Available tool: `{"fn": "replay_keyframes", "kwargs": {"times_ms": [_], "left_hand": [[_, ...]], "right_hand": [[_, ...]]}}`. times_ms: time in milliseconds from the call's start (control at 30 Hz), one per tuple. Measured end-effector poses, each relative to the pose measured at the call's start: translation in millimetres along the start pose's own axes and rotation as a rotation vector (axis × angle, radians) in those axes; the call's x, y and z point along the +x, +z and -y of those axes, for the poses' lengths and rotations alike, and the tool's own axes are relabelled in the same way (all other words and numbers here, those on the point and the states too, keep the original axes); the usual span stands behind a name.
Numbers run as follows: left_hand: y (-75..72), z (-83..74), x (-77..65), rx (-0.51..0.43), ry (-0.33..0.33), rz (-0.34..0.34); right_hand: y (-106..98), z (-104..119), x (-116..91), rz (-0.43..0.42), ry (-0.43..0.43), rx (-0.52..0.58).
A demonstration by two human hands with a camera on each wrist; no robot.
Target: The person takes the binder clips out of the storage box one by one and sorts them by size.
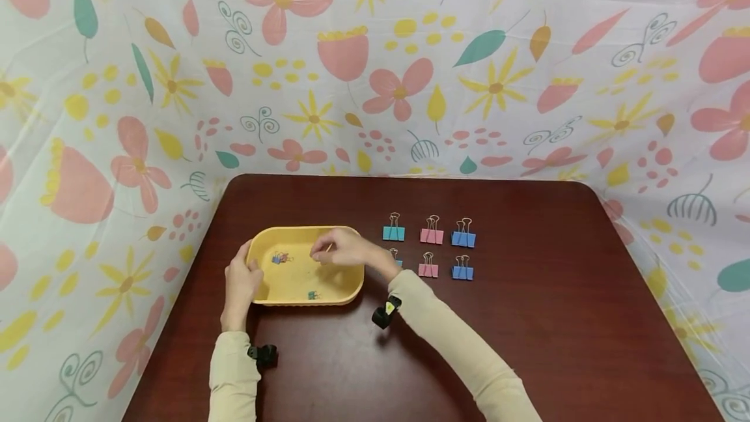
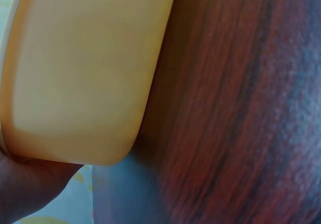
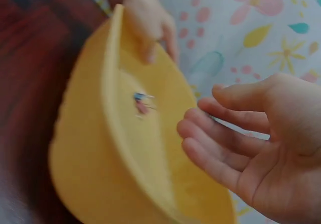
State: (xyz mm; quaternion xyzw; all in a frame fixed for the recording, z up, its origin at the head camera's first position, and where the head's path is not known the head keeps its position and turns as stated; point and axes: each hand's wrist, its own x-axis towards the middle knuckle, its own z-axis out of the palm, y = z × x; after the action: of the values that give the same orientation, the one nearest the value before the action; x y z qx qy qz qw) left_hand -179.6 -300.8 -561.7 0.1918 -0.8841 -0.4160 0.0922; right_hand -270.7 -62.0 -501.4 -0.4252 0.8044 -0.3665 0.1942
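Tray [image 1: 287,284], yellow, is on the dark wooden table [image 1: 527,344], its left end gripped by the left hand [image 1: 239,282], while the right hand [image 1: 344,249] hovers over its right half with bent fingers; whether they pinch anything I cannot tell. Inside lie a small blue clip [image 1: 276,258] close against a small pink clip [image 1: 285,257], and a small teal clip [image 1: 312,295] nearer the front wall; right of the tray, larger binder clips [image 1: 431,236] form two rows, teal, pink and blue.
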Motion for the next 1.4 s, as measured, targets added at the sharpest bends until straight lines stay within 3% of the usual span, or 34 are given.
{"fn": "replay_keyframes", "kwargs": {"times_ms": [200, 433, 600, 800, 967, 1100, 1233, 1333, 1400], "left_hand": [[-0.1, 0.1, 1.1, 0.009, 0.011, -0.005], [1.9, 1.3, 0.9, 0.007, 0.026, -0.008], [2.0, 0.9, 1.9, 0.008, 0.045, -0.014], [1.5, 0.0, 2.3, 0.009, 0.034, -0.013], [1.8, 0.9, 1.2, 0.009, 0.025, -0.002], [1.1, 2.5, 0.7, 0.013, 0.01, -0.003], [0.2, 2.4, 1.2, 0.011, 0.007, 0.007], [0.8, 1.4, 3.6, 0.002, 0.012, 0.002], [1.3, 1.1, 4.6, -0.001, 0.011, -0.004]], "right_hand": [[25.1, -1.1, 1.4, 0.077, 0.021, -0.082], [45.1, -3.5, -0.7, 0.165, 0.075, -0.071], [49.9, -2.2, -1.3, 0.207, 0.078, -0.071], [52.7, -3.3, -1.0, 0.277, 0.059, -0.147], [50.9, -6.4, -3.8, 0.323, 0.068, -0.072], [51.6, -8.0, -5.8, 0.307, 0.062, -0.002], [51.3, -8.0, -6.1, 0.224, 0.055, 0.012], [49.5, -9.3, -5.3, 0.136, 0.083, 0.119], [47.7, -10.3, -5.1, 0.08, 0.118, 0.253]]}}
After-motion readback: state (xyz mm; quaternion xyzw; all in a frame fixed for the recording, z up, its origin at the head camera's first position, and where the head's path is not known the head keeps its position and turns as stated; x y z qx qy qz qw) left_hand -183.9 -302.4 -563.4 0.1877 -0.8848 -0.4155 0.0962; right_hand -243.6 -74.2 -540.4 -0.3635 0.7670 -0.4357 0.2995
